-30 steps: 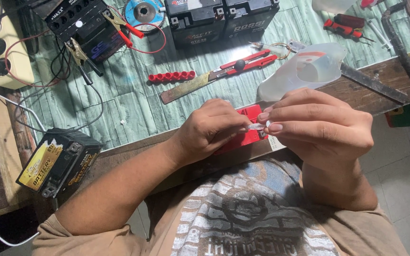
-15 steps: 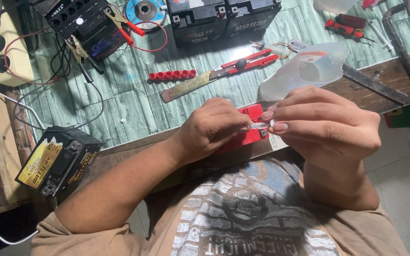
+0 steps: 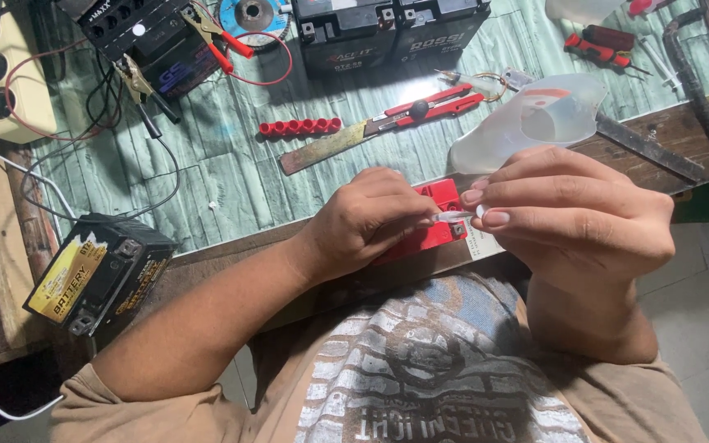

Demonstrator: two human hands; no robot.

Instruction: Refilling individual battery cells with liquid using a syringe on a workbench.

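Note:
My left hand (image 3: 367, 221) and my right hand (image 3: 572, 217) meet at the near edge of the workbench. Together their fingertips pinch a small thin white piece (image 3: 453, 216). Beneath the hands lies a red battery (image 3: 441, 213) with a white label, mostly hidden by my fingers. Behind my right hand lies a translucent plastic funnel (image 3: 535, 123).
A red strip of caps (image 3: 299, 127), a flat metal blade (image 3: 322, 149) and a red utility knife (image 3: 432, 107) lie on the green bench mat. Black batteries (image 3: 387, 29) stand at the back. One battery with clamps (image 3: 153, 45) sits back left. A black-and-yellow battery (image 3: 96, 271) rests near left.
Both hands stay at the same spot over the red battery. The fingers have shifted only slightly on the small white piece.

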